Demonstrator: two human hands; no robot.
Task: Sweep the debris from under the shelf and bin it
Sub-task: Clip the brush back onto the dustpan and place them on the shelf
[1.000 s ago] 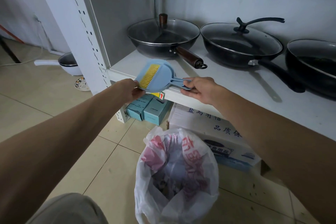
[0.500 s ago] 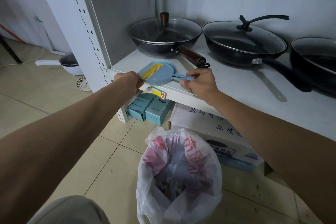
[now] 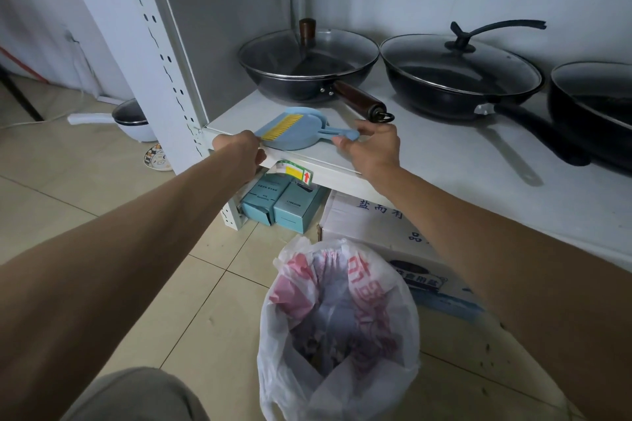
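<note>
1 bin (image 3: 342, 383) stands on the floor at 6 o'clock, lined with a white-and-pink plastic bag (image 3: 372, 287); small dark scraps lie in its bottom. 3 dark pans (image 3: 290, 82) sit on the white shelf (image 3: 444, 167) from 12 to 3 o'clock, 2 of them under glass lids. Under the shelf are 2 teal boxes (image 3: 290, 207) and 1 white carton (image 3: 372, 225).

The dustpan (image 3: 301, 139) is pale blue with a yellow-bristled brush (image 3: 282, 126) nested in it. It lies flat at the shelf's front edge, 12 o'clock of the bin.

The right grip (image 3: 374, 147) pinches the handle end between thumb and fingers. The left grip (image 3: 239, 150) is at the dustpan's 9 o'clock lip with its fingers hidden, so I cannot tell whether it holds.
</note>
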